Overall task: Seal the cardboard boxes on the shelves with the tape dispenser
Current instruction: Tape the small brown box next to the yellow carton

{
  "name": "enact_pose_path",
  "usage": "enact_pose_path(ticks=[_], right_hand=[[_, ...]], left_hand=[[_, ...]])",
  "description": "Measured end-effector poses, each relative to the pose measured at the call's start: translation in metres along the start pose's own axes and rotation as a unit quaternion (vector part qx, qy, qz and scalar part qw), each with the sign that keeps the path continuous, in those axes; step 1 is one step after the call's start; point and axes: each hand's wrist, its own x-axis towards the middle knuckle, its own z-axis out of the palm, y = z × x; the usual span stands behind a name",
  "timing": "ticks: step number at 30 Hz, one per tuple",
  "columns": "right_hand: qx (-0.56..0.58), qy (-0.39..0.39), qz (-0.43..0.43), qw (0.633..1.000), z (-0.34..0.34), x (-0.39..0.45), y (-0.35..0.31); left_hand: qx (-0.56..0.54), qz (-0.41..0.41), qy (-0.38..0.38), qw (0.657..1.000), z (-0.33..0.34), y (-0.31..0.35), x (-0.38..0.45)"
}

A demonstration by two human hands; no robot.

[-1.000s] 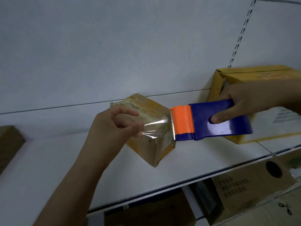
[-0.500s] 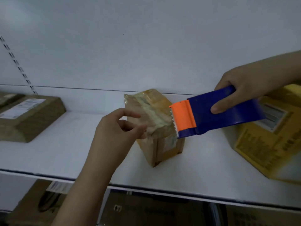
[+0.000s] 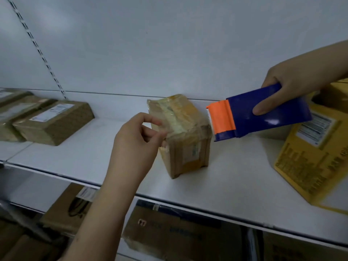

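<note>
We're on the small cardboard box point(image 3: 185, 136), standing on the white shelf point(image 3: 235, 178) near the middle, its top and upper sides already wrapped in clear, wrinkled tape. Our left hand point(image 3: 137, 140) sits right at the box's left edge, thumb and forefinger pressed together at the tape there; whether they actually pinch the film or just touch it, we cannot tell. Just right of the box, apart from it, our right hand point(image 3: 288, 87) has its grip wrapped round the blue tape dispenser point(image 3: 263, 113), thumb on its face, orange toothed end pointing at the box's top corner. No tape strand shows between blade and box, so we judge this strip cut and laid, with only smoothing down left here. Further out, a big yellow box point(image 3: 316, 161) leans at the right, partly behind the dispenser, and looks like the next candidate. Over on the left, flat brown parcels point(image 3: 54, 121) lie in a row, and more cartons point(image 3: 180, 236) wait on the shelf below.
</note>
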Motion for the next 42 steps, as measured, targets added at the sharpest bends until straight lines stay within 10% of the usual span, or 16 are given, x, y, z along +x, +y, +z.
enact_pose_path(ticks=[28, 34, 38, 42], right_hand=[[0.012, -0.069, -0.077, 0.995, 0.014, 0.057, 0.029], [0.016, -0.068, -0.076, 0.995, 0.017, 0.053, 0.028], [0.012, -0.064, -0.075, 0.995, 0.017, 0.053, 0.028], [-0.001, -0.062, -0.064, 0.996, 0.019, 0.054, 0.025]], left_hand=[[-0.213, -0.193, -0.097, 0.953, -0.001, -0.015, 0.017], [-0.031, -0.216, -0.05, 0.975, 0.004, -0.063, 0.015], [0.026, -0.019, 0.115, 0.993, 0.011, -0.072, 0.0], [0.11, 0.274, 0.217, 0.93, 0.018, -0.031, 0.006]])
